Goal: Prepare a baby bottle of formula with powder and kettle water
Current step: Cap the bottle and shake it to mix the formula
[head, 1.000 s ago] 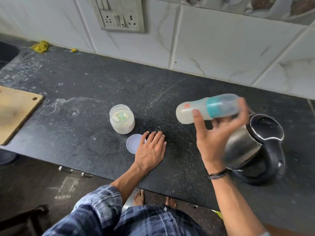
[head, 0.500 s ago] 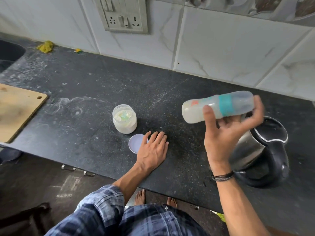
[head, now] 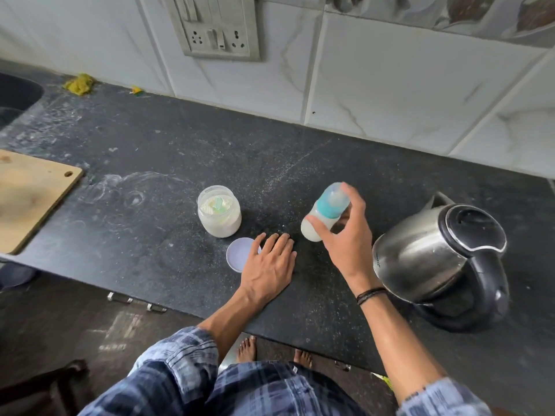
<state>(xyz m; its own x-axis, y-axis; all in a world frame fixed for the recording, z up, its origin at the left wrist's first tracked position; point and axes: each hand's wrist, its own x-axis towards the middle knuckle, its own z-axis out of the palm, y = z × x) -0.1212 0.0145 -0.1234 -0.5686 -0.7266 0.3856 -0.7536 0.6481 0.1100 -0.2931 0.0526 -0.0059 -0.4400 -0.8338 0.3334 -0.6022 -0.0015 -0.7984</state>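
Observation:
My right hand (head: 345, 235) grips a baby bottle (head: 326, 216) with a teal collar and clear cap; milky liquid fills its lower part. The bottle stands nearly upright, its base at or just above the dark counter (head: 150, 241). My left hand (head: 268, 265) rests flat on the counter, fingers spread, touching the edge of a pale round lid (head: 240, 253). An open jar of white powder (head: 219, 211) with a green scoop inside stands just behind the lid. A steel kettle (head: 435, 259) with a black handle sits on its base to the right.
A wooden cutting board (head: 30, 193) lies at the left edge, with a dark sink (head: 15, 97) behind it. A socket panel (head: 214, 28) is on the tiled wall. A yellow scrap (head: 78, 84) lies by the wall. My bare feet (head: 270, 351) show below the counter's front edge.
My right hand has swung the bottle from lying sideways in the air to nearly upright, and lowered it leftward to the counter. My left hand has stayed flat.

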